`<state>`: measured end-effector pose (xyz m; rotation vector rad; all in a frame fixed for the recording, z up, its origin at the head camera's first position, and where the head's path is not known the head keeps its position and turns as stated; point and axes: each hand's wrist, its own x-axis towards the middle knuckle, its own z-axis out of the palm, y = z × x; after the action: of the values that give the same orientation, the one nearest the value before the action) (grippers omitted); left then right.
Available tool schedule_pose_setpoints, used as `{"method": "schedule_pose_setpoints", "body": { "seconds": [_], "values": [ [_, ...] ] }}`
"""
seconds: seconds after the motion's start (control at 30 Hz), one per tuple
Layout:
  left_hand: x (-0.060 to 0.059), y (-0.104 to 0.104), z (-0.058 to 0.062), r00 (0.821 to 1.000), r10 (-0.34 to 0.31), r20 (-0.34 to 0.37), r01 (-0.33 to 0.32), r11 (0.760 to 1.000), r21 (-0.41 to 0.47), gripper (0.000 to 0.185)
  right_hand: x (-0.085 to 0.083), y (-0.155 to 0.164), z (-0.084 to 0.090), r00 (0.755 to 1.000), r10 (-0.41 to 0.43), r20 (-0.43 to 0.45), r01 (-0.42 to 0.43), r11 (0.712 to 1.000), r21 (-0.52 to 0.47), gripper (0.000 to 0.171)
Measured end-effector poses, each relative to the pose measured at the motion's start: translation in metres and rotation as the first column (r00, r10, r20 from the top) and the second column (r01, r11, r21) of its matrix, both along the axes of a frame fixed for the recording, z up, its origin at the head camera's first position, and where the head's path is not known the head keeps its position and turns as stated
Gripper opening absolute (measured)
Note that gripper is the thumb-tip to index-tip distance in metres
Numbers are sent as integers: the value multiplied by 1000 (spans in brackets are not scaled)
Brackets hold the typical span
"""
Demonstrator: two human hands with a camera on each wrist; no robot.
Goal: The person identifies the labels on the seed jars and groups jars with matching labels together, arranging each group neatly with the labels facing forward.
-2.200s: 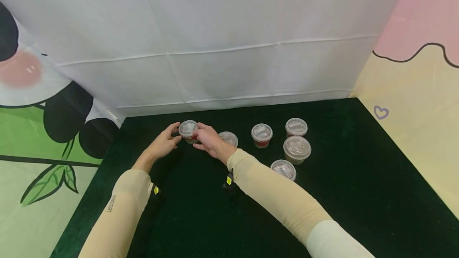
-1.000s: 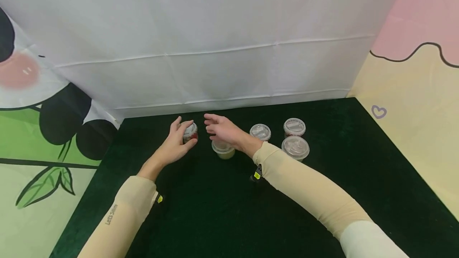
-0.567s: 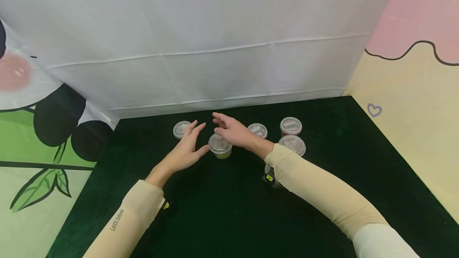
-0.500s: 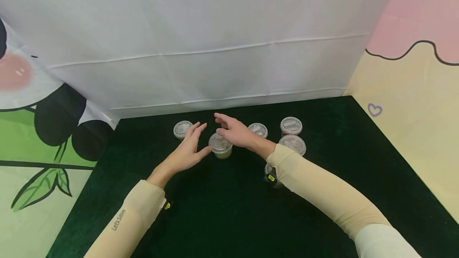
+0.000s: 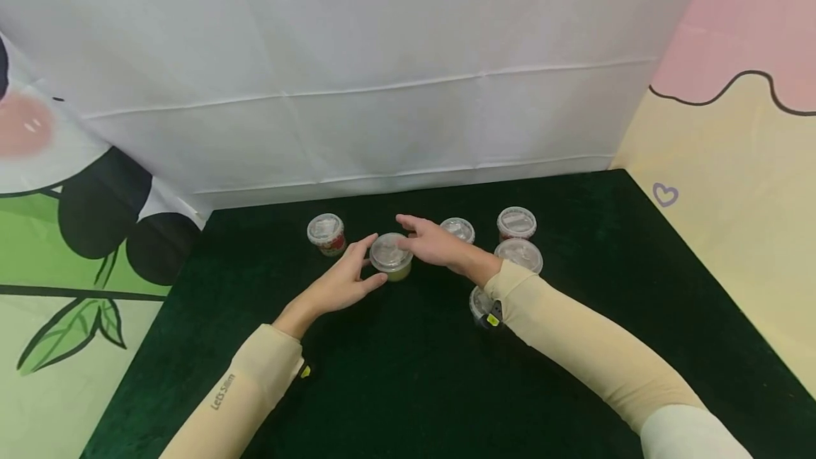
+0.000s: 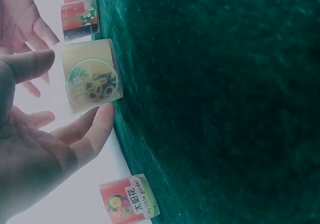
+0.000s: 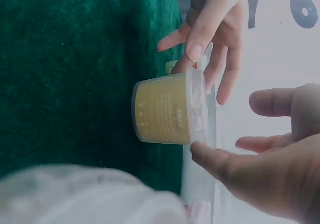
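On the green cloth: six lidded tubs, hands at the middle one.
Yellow tub (image 5: 391, 257): upright, centre, red tub (image 5: 326, 233) at its ten o'clock.
Left hand (image 5: 344, 282): fingers straight, tips beside the wall at eight o'clock.
Right hand (image 5: 436, 243): fingers spread, thumb brushing the lid rim.
Handling: looks light, thin-walled, slick; best taken by the sides under the clear lid (image 7: 200, 109), gently.
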<state>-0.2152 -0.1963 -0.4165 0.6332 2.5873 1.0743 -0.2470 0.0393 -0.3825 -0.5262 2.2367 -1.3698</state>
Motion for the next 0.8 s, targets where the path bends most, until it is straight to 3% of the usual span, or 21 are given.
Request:
{"method": "schedule_pose_setpoints", "body": {
  "seconds": [0.17, 0.27, 0.37, 0.5, 0.8],
  "values": [
    [0, 1, -1, 1000, -3, 2, 3, 1000, -24, 81, 2, 3, -6, 984, -33, 173, 37, 999, -19, 67],
    [-1, 1, -1, 1000, -6, 25, 7, 999, -34, 81, 3, 3, -9, 942, -48, 331, 85, 992, -96, 72],
    [-1, 0, -2, 998, -3, 69, 7, 999, -46, 82, 4, 2, -12, 902, -52, 428, 124, 982, -144, 76],
    [-1, 0, -1, 992, 25, 121, -17, 997, -72, 85, 4, 3, -13, 882, -69, 467, 156, 976, -152, 78],
    [0, -1, 1, 989, 48, 138, -32, 993, -112, 83, 2, 3, -19, 860, -86, 502, 171, 977, -125, 68]
  ]
}}
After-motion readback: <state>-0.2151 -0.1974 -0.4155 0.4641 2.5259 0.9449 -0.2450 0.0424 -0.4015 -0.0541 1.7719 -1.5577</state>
